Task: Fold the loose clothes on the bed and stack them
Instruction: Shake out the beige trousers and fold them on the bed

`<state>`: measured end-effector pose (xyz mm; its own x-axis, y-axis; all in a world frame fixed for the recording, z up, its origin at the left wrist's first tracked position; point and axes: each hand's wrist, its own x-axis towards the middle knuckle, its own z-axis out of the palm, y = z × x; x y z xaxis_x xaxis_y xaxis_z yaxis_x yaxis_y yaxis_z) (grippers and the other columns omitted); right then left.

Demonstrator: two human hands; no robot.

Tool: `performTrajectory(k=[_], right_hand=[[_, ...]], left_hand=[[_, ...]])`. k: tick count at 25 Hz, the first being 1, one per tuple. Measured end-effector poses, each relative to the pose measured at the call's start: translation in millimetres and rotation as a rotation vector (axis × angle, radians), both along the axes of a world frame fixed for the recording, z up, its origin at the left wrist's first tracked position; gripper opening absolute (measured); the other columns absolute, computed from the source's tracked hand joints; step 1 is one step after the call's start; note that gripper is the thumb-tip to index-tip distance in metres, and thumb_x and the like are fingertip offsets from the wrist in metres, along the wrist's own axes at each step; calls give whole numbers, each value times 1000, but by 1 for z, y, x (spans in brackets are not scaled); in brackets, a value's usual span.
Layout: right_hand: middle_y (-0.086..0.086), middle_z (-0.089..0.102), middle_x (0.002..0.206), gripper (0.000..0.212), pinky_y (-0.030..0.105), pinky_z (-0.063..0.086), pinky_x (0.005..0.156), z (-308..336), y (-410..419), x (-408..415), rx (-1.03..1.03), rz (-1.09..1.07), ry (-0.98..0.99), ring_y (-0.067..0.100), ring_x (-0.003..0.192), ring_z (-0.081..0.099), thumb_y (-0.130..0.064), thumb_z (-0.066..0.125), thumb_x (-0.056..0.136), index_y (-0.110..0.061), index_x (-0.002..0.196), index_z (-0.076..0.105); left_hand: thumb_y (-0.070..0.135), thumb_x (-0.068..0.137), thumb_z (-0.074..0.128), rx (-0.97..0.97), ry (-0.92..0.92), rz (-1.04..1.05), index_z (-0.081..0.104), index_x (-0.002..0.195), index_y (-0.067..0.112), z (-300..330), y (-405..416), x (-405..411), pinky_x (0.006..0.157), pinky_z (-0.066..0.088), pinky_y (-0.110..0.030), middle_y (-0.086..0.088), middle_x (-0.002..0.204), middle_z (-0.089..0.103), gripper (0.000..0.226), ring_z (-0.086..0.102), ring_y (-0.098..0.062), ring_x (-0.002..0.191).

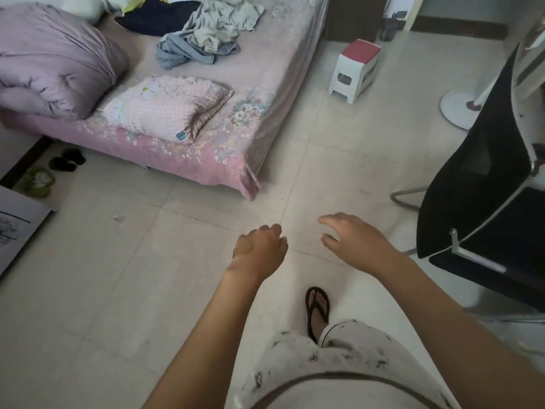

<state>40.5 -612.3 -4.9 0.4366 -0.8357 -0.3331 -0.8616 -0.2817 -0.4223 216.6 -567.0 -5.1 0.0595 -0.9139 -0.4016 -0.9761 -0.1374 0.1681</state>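
A heap of loose clothes (206, 33), pale grey-green and blue-grey, lies crumpled at the far end of the pink floral bed (265, 93). A dark navy garment (153, 19) sits beside the heap, toward the left. My left hand (259, 249) hangs over the floor with its fingers curled in and nothing in it. My right hand (354, 240) is beside it, fingers spread, empty. Both hands are well short of the bed, over the tiled floor.
A mauve rolled duvet (53, 60) and a pink checked pillow (165, 107) lie on the bed's near end. A white stool with a red top (355, 69) stands right of the bed. A black mesh chair (486, 178) and a fan base (460, 107) are at right. Slippers (53, 172) lie at left.
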Motion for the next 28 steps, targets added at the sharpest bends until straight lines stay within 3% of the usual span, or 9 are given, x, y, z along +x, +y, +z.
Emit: performTrajectory(k=[9,18,23,25,28], right_hand=[[-1,47,137,42,36,40,98,-12,-160,-9,19,-26,29,20,125,43,-35,40,96,-25,137,43],[-2,44,140,43,35,40,99,-27,-320,44,77,-37,42,18,126,42,-37,41,98,-25,140,39],[-3,45,140,44,34,41,98,-14,-422,77,72,-87,43,17,125,44,-37,41,98,-26,140,39],[-2,44,140,44,34,40,98,-10,-454,84,56,-109,28,18,125,43,-36,41,98,-25,140,38],[-2,43,140,44,33,39,98,-9,-496,86,72,-117,34,17,127,42,-37,40,98,-25,141,38]], left_hand=[[29,101,31,-37,20,-31,51,120,11,1,-162,-11,86,41,-34,-9,119,58,33,57,-29,105],[27,100,33,70,49,-19,52,115,11,-18,-323,48,87,44,-36,-9,116,59,29,57,-29,104],[21,99,37,97,6,-105,50,108,6,-9,-432,92,76,43,-34,-6,100,59,22,59,-29,98],[17,96,46,143,-23,-202,49,111,6,-7,-468,97,76,41,-35,-5,105,55,20,57,-29,102],[25,100,35,111,35,-176,49,109,11,-7,-517,94,79,40,-35,-8,114,56,22,56,-29,101]])
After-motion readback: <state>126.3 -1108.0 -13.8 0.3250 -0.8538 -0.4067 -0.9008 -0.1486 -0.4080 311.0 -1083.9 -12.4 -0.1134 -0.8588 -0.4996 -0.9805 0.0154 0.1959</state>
